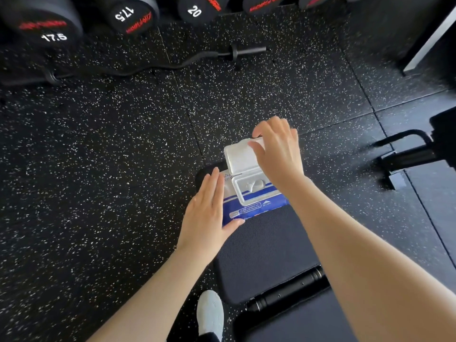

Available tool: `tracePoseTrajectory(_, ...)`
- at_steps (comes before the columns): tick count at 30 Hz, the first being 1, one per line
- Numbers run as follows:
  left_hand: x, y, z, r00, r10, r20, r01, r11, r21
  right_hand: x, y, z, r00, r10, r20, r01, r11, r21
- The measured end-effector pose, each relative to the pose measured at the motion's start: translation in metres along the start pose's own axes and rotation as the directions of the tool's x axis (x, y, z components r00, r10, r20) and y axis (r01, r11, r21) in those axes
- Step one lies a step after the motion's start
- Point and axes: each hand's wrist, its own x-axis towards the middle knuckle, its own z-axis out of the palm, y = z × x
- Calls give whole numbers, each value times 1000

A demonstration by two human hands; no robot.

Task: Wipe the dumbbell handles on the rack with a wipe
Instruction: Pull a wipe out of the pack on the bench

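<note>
Holding the flip lid (243, 154) up with your right hand (276, 149), the exposed wipe (255, 185) sits directly below it, nearer than your flat left hand (206, 213) steadying the wipes pack (246, 208).

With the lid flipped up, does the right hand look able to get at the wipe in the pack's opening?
Probably yes. The right hand holds the lid back, leaving the wipe uncovered just below its fingers, while the left hand steadies the pack.

A single wide-angle view is taken from the head, aimed forward and steeply down, close over the bench pad (266, 248) (dumbbells (130, 14) are caught along the top edge).
</note>
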Motion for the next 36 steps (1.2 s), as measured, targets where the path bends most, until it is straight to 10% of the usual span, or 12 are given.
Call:
tracePoseTrajectory(11,-3,-1,-2,999,0,50,2,999,-34,-75,9,-2,990,-78,-121,91,990,104)
tracePoseTrajectory(27,-3,-2,-1,999,-11,50,14,998,-57,-68,7,9,971,-52,232,70,995,-68)
tracePoseTrajectory(36,-3,1,-1,1000,-24,20,26,998,-65,-66,-9,-23,938,289,189,-345,762,547)
